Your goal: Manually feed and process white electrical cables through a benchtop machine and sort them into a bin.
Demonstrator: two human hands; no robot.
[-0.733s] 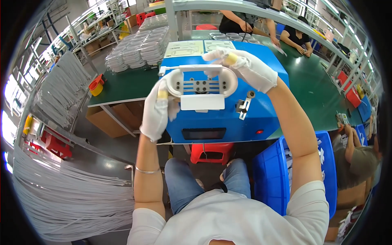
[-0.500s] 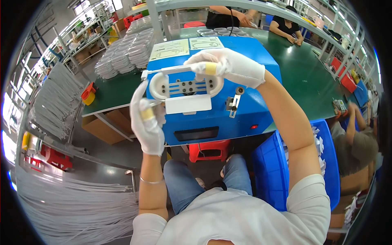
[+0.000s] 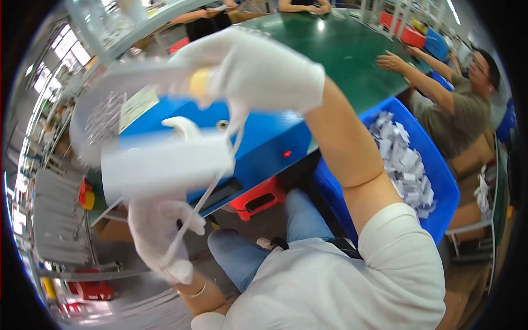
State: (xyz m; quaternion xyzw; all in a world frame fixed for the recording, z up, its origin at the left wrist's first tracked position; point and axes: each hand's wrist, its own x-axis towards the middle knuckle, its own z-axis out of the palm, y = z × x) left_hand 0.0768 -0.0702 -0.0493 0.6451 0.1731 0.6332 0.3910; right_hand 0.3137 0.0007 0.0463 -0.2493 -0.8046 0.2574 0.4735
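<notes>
Both my hands wear white gloves. My right hand (image 3: 258,69) grips the top of a white plastic part (image 3: 159,159) with a rounded handle, lifted close to the camera and blurred. My left hand (image 3: 159,236) is below it, fingers closed around a thin clear tube (image 3: 203,198) that hangs from the part. Behind them stands a blue machine (image 3: 269,137) with a red button on its front.
A blue bin (image 3: 434,181) of white pieces stands at my right. A green table (image 3: 341,49) runs behind the machine, where another person (image 3: 456,104) reaches across it. A red stool (image 3: 258,201) sits under the machine. Racks of white parts (image 3: 55,220) are at left.
The white part has come off the top of the blue machine and up toward the camera. My left hand dropped below it onto the tube. My view has swung right.
</notes>
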